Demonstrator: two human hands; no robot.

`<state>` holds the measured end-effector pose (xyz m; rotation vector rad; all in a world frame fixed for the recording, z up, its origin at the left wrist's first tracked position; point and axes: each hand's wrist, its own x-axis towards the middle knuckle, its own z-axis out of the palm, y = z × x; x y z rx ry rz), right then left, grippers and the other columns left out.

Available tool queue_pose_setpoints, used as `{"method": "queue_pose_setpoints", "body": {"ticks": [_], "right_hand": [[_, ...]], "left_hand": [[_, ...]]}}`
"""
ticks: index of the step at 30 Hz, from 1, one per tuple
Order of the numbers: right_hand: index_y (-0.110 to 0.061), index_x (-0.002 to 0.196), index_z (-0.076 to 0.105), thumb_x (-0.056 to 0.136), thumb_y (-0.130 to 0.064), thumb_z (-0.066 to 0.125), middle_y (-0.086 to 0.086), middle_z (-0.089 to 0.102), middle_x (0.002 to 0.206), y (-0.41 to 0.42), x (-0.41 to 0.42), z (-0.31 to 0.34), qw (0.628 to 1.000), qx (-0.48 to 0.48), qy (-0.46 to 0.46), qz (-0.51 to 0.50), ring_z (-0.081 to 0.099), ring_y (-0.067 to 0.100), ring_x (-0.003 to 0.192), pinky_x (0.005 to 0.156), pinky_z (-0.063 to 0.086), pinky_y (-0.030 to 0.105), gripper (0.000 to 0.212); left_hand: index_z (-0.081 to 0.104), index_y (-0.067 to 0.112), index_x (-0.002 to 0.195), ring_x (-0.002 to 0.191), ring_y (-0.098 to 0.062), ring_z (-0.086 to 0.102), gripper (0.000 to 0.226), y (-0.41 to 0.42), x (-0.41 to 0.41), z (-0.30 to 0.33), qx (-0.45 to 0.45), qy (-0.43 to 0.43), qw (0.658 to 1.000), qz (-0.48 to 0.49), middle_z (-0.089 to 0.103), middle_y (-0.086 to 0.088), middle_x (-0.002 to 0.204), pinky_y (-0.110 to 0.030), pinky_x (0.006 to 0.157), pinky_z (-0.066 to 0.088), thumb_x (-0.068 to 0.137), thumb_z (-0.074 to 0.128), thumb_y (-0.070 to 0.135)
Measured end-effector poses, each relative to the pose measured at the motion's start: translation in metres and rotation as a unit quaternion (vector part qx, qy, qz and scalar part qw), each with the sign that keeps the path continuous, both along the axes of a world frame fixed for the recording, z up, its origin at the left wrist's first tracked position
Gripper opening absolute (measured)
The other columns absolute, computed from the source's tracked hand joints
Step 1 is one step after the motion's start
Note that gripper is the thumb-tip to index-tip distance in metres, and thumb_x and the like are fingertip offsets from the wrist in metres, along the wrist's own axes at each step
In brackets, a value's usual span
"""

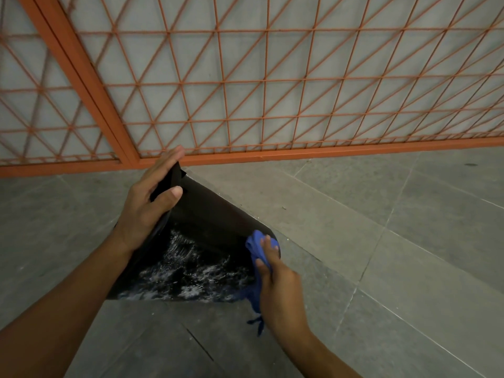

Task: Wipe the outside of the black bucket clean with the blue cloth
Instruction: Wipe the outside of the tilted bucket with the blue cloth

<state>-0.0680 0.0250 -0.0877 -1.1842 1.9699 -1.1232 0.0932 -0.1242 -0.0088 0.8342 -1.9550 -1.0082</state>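
Note:
The black bucket point(207, 222) lies tipped on the grey tiled floor, its side facing me with whitish smears low on the wall. My left hand point(148, 205) grips the bucket's far upper edge, thumb over one face and fingers along the other. My right hand point(275, 282) holds the bunched blue cloth point(256, 246) and presses it against the bucket's right edge. A strip of the cloth hangs down below my right wrist.
An orange metal fence point(245, 156) with diagonal mesh stands just behind the bucket, its bottom rail on the floor. Grey floor tiles point(381, 227) stretch to the right and towards me.

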Motion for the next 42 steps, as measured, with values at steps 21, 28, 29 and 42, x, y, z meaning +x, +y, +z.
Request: {"method": "queue_pose_setpoints", "body": {"ticks": [21,28,29,42], "right_hand": [[-0.019,0.136,0.039,0.096,-0.019,0.04,0.002,0.056,0.07,-0.011,-0.033,-0.006,0.995,0.053,0.079,0.018,0.04,0.003,0.046,0.05,0.036,0.012,0.04],[-0.021,0.128,0.05,0.096,-0.017,0.042,0.006,0.067,0.107,-0.036,-0.04,0.003,0.995,0.027,0.069,0.063,0.064,0.016,0.088,0.067,0.041,0.017,0.034],[-0.018,0.125,0.053,0.096,-0.016,0.042,0.007,0.067,0.107,-0.037,-0.045,0.0,0.996,0.043,0.066,0.047,0.063,0.022,0.094,0.069,0.04,0.02,0.032],[-0.014,0.117,0.057,0.096,-0.018,0.04,0.009,0.068,0.101,-0.025,-0.049,-0.006,0.995,0.075,0.065,0.017,0.061,0.021,0.087,0.063,0.035,0.022,0.027]], "left_hand": [[0.035,0.008,0.142,0.145,-0.014,0.024,0.088,0.006,0.009,-0.004,-0.038,-0.014,0.999,-0.026,0.033,-0.003,0.153,-0.031,0.119,0.017,0.08,0.049,0.069],[0.035,0.008,0.141,0.144,-0.016,0.025,0.09,0.008,0.013,-0.006,-0.036,0.003,0.999,-0.011,0.034,-0.004,0.152,-0.038,0.119,0.018,0.079,0.049,0.071],[0.036,0.008,0.141,0.145,-0.016,0.024,0.089,0.009,0.011,-0.006,-0.038,-0.001,0.999,-0.012,0.034,-0.003,0.153,-0.038,0.119,0.017,0.079,0.049,0.071],[0.037,0.007,0.141,0.145,-0.022,0.022,0.081,0.019,-0.009,-0.001,-0.097,-0.044,0.993,-0.057,0.033,-0.007,0.153,-0.044,0.12,0.016,0.085,0.046,0.066]]}}
